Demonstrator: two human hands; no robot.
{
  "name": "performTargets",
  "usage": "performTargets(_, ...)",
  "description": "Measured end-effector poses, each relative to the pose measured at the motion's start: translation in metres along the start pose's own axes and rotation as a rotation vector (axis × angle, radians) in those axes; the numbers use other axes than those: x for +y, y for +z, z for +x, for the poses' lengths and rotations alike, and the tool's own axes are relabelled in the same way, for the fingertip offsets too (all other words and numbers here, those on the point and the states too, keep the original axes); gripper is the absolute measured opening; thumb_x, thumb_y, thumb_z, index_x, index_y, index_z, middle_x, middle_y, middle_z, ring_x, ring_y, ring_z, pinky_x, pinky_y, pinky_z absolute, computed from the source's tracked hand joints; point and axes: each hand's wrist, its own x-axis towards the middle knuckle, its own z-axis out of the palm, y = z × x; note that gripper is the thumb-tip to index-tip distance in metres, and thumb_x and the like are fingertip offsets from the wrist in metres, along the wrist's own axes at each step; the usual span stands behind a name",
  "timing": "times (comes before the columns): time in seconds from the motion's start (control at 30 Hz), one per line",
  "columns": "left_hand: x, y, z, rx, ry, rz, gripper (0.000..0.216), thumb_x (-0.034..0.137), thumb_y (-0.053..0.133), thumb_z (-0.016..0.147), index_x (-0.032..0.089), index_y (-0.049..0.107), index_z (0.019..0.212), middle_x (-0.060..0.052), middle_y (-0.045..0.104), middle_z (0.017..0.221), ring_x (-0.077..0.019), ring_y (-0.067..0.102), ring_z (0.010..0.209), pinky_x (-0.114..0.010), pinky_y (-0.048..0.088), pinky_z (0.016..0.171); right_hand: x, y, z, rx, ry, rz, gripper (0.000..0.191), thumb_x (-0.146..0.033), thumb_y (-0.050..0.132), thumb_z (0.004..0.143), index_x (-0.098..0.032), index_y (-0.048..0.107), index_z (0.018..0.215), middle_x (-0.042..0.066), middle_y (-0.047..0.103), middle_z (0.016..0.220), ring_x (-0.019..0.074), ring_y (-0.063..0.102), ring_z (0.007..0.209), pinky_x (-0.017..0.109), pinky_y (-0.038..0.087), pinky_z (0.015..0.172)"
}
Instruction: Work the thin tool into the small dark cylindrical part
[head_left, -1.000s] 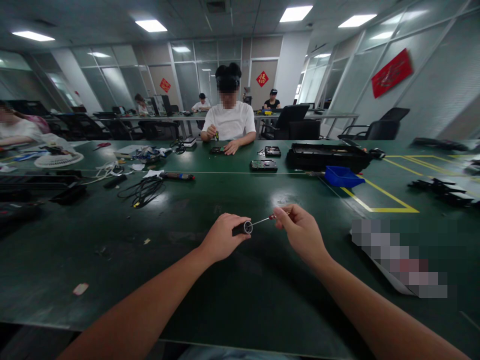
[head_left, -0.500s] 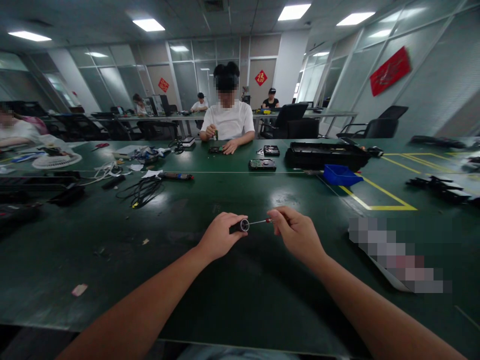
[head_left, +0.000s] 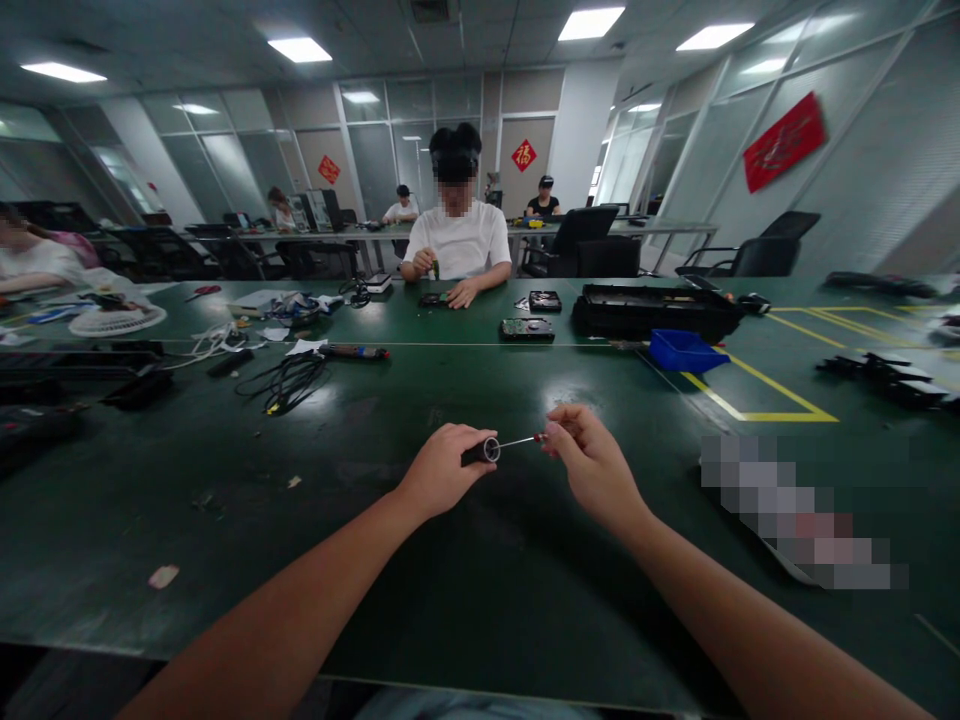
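Observation:
My left hand (head_left: 442, 470) is closed around a black cylindrical part (head_left: 478, 453) with a pale ring at its open end, which faces right. In my right hand (head_left: 596, 460) is a screwdriver (head_left: 519, 442) with a thin metal shaft and a red collar; the fingers cover most of its handle. The shaft points left and its tip meets the ringed end of the part. Whether the tip sits inside the part or only touches it, I cannot tell. Both hands are above the green table (head_left: 450, 620).
Across the table a person in a white shirt (head_left: 457, 240) handles small parts. Hard drives (head_left: 527, 328), a long black housing (head_left: 652, 312) and a blue bin (head_left: 686, 350) stand further back. Cables (head_left: 285, 380) lie left. A blurred pale object (head_left: 795, 540) lies at right.
My right fingers have shifted slightly and loosened around the screwdriver handle. The left hand keeps its hold on the black part, and the view has moved a little.

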Motion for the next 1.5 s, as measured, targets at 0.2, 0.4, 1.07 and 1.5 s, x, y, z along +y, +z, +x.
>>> performTargets(0.2,0.003,0.001,0.002,0.046,0.024,-0.019,0.04,0.019,0.065,0.089,0.026,0.06,0.128,-0.005,0.063,0.121,-0.0216,0.055,0.113,-0.042,0.044,0.102,0.011,0.004,0.01,0.063,0.239,0.459,0.033,-0.053,0.065,0.082,-0.02,0.064,0.086,0.003,0.062,0.075,0.0179,0.059,0.068,0.037,0.053,0.072)
performTargets(0.4,0.0,0.002,0.005,0.014,0.034,-0.003,0.04,0.02,0.065,0.089,0.027,0.059,0.128,-0.006,0.062,0.12,-0.0225,0.054,0.113,-0.043,0.043,0.102,0.021,0.0,0.017,0.077,0.346,0.547,0.026,-0.048,0.065,0.083,-0.022,0.061,0.077,0.0,0.055,0.065,0.016,0.052,0.056,0.038,0.056,0.065)
performTargets(1.07,0.001,0.001,0.002,-0.002,0.003,0.017,0.041,0.022,0.071,0.086,0.028,0.062,0.126,-0.002,0.065,0.117,-0.0218,0.056,0.11,-0.039,0.042,0.099,-0.004,-0.003,0.003,0.032,-0.027,-0.155,0.032,-0.049,0.059,0.089,-0.02,0.068,0.081,0.002,0.064,0.063,0.0167,0.059,0.059,0.031,0.045,0.059)
performTargets(1.5,0.001,0.002,0.001,-0.019,0.0,0.004,0.043,0.022,0.072,0.085,0.027,0.062,0.127,-0.001,0.066,0.117,-0.0215,0.056,0.109,-0.039,0.042,0.098,-0.008,-0.004,-0.002,-0.034,-0.065,-0.278,0.032,-0.045,0.046,0.096,-0.021,0.065,0.086,-0.001,0.059,0.058,0.0154,0.055,0.052,0.029,0.04,0.052)
